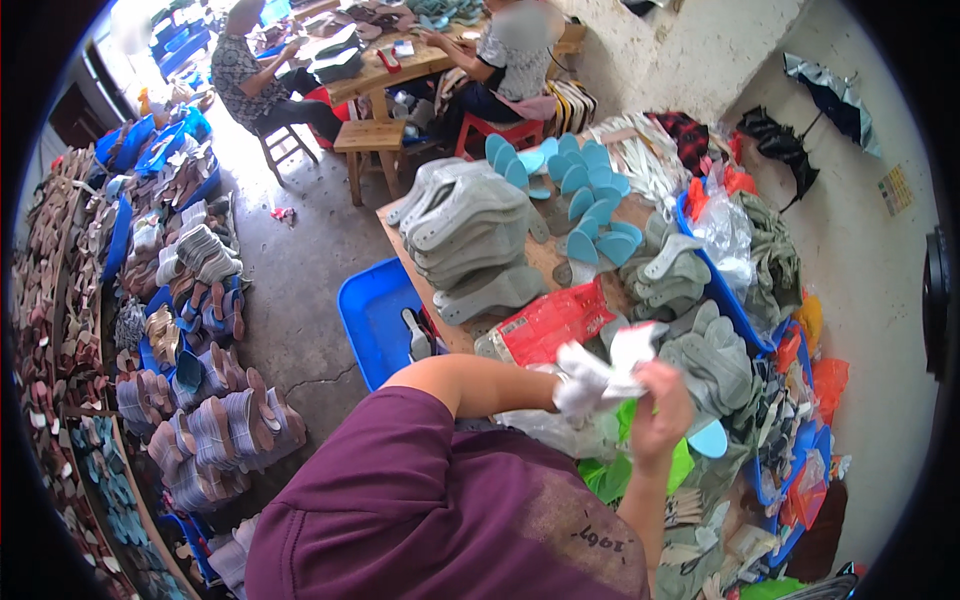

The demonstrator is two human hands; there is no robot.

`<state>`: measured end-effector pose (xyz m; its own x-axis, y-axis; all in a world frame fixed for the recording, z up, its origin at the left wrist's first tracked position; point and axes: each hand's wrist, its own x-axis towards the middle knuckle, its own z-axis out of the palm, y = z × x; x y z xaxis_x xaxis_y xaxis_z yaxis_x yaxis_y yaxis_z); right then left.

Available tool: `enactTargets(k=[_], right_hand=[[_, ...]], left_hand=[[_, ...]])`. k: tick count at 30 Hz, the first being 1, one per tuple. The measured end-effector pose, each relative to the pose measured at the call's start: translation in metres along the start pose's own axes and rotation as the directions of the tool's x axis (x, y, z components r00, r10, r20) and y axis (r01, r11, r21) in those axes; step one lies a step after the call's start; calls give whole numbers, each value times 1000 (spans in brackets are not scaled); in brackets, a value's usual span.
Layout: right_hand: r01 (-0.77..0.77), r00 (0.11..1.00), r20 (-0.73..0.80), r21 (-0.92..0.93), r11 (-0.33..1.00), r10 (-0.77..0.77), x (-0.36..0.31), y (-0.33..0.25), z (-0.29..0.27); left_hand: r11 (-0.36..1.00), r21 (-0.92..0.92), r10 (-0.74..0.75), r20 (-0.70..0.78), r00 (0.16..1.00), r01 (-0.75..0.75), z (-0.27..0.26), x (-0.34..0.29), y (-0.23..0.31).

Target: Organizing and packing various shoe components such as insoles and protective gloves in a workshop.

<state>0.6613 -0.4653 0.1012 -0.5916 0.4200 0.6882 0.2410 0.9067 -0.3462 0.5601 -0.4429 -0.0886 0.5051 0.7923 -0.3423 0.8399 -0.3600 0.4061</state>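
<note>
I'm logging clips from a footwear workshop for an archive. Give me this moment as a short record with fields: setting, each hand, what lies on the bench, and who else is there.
Setting: cluttered workshop with a wooden bench and a concrete floor
Left hand: gripping a white crumpled fabric piece
Right hand: pinching the same piece from the other side
On bench: stack of grey sole-shaped cut pieces, light blue insoles, red plastic packet
Beside bench: blue plastic tray
Others: two seated people at a far table
</note>
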Motion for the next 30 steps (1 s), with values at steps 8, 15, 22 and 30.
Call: enactTargets(k=[8, 15, 22, 30], right_hand=[[-319, 944, -18, 222, 921, 331, 20, 35, 4], [-522, 844, 256, 194, 830, 471, 27, 90, 83], [-614, 786, 237, 407, 677, 571, 20, 148, 143], [-804, 595, 643, 472, 361, 483, -73, 155, 95]], left_hand=[[979, -195, -79, -125, 989, 54, 3, -43, 1], [937, -346, -141, -264, 954, 43, 13, -66, 7], [830, -558, -262, -398, 879, -5, 15, -86, 15], [382, -920, -339, -231, 912, -91, 6, -86, 12]])
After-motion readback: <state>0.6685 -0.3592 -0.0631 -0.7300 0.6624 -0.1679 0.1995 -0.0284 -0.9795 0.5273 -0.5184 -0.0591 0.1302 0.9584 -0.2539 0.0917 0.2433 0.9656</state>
